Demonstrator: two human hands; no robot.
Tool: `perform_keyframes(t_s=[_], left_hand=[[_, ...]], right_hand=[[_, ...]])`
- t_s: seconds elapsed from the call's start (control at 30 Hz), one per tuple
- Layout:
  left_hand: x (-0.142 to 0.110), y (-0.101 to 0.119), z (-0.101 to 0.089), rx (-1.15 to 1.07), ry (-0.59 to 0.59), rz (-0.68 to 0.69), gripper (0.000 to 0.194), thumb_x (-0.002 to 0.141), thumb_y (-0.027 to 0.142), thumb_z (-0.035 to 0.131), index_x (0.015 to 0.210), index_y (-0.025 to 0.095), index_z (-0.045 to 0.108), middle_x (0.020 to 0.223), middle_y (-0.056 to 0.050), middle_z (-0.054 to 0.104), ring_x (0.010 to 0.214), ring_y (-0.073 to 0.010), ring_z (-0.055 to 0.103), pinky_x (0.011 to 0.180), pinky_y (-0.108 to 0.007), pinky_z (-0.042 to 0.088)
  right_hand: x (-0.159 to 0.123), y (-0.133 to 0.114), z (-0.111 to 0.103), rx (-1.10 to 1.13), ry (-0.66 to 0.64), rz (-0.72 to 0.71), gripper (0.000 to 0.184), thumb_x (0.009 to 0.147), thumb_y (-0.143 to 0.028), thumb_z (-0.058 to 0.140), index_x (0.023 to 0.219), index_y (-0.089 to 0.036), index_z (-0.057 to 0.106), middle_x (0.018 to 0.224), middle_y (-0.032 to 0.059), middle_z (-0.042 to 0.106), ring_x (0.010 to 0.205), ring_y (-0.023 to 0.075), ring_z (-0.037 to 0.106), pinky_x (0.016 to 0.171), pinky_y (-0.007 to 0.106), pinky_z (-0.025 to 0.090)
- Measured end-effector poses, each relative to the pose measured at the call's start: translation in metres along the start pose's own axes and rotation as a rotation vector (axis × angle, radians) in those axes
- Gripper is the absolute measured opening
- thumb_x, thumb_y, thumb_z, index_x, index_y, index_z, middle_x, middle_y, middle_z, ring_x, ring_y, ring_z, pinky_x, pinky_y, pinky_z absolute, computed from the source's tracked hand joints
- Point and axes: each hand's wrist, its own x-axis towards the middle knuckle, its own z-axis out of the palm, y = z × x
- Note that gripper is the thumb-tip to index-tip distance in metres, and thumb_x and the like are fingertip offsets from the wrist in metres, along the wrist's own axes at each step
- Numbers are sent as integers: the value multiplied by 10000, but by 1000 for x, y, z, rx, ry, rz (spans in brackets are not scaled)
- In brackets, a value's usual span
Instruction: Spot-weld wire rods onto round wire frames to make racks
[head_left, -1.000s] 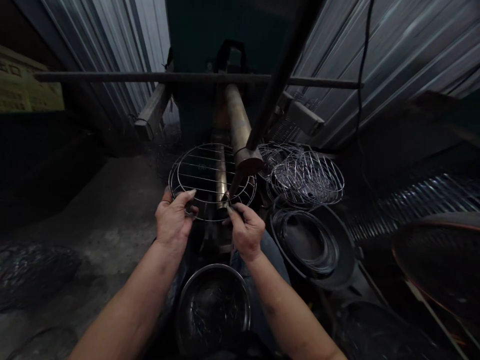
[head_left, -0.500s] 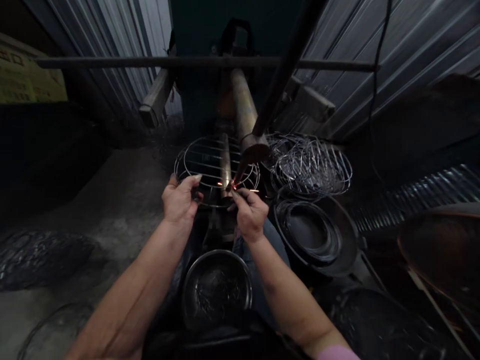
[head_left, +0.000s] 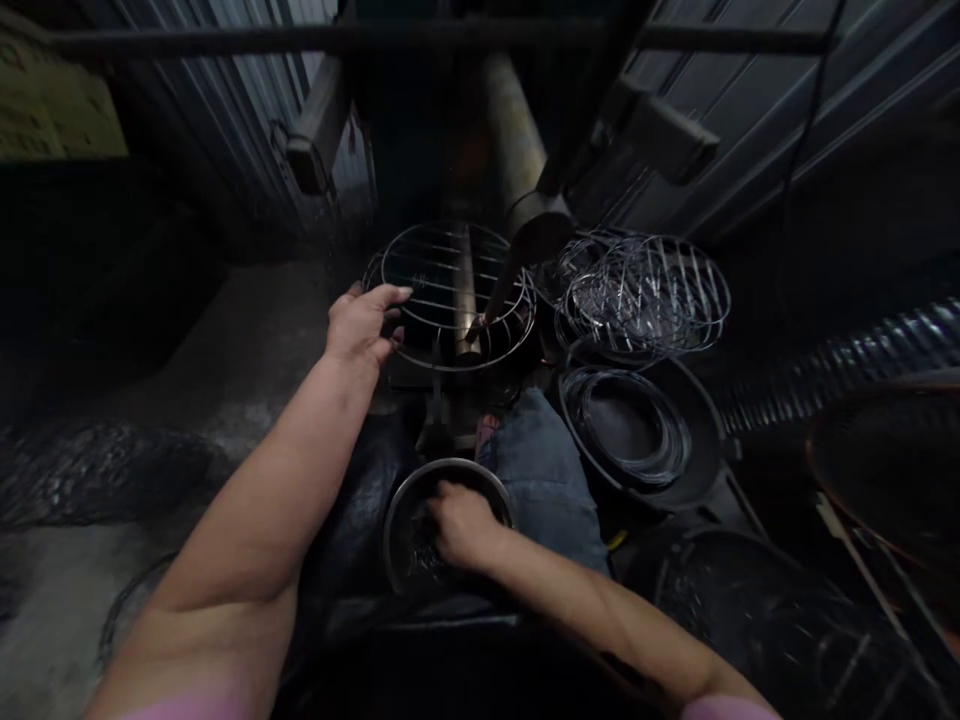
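A round wire rack [head_left: 457,296] with parallel cross wires lies over a brass-coloured lower electrode post [head_left: 466,290] of a spot-welding machine. Above it, the upper electrode arm [head_left: 517,130] ends in a dark tip [head_left: 534,238]. My left hand [head_left: 358,325] grips the rack's left rim, its fingers spread across the wire. Lower down, my right hand [head_left: 465,525] reaches into a steel bowl [head_left: 409,530], its fingers down among thin wire pieces. What those fingers hold is hidden.
A pile of wire racks [head_left: 641,295] lies to the right of the machine. Below it, wire rings [head_left: 626,425] sit in a black round pan [head_left: 675,440]. My denim-covered knee [head_left: 544,470] is beside the bowl. Corrugated metal sheets line the walls, and the floor is grey concrete.
My right hand has left the rack and dropped into the bowl. The sparks at the electrode are gone. My left hand stays on the rack, and the view has tilted downward.
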Motion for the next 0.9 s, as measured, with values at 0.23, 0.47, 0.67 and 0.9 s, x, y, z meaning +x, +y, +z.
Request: perform_keyframes(t_s=[0.23, 0.47, 0.67, 0.9], left_hand=[[-1, 5, -3, 15, -55, -19, 409, 426, 116, 761, 722, 190, 488, 636, 19, 523, 545, -123, 500, 460, -237, 399], [-7, 5, -1, -8, -2, -94, 407, 410, 78, 749, 687, 184, 471, 600, 30, 518, 511, -107, 497, 448, -218, 392], [-7, 7, -3, -9, -29, -8, 422, 410, 95, 765, 710, 187, 483, 599, 33, 518, 516, -113, 498, 444, -217, 387], [-20, 6, -3, -22, 20, -57, 397, 460, 79, 750, 707, 186, 457, 616, 38, 520, 525, -101, 490, 457, -223, 387]], right_hand=[[10, -15, 11, -147, -235, -89, 360, 714, -180, 675, 1046, -42, 695, 1067, 211, 680, 1001, 322, 649, 865, 391, 531], [-4, -1, -7, 149, -121, 17, 311, 699, -52, 581, 979, -142, 682, 1034, 131, 701, 942, 259, 670, 769, 294, 509], [-31, 34, -29, 638, 92, 52, 142, 730, -71, 556, 782, -190, 615, 766, -10, 652, 731, 144, 614, 615, 200, 444], [-93, 110, -37, 872, 595, 247, 133, 770, -325, 524, 742, -197, 549, 634, -12, 558, 572, 153, 514, 548, 258, 429]])
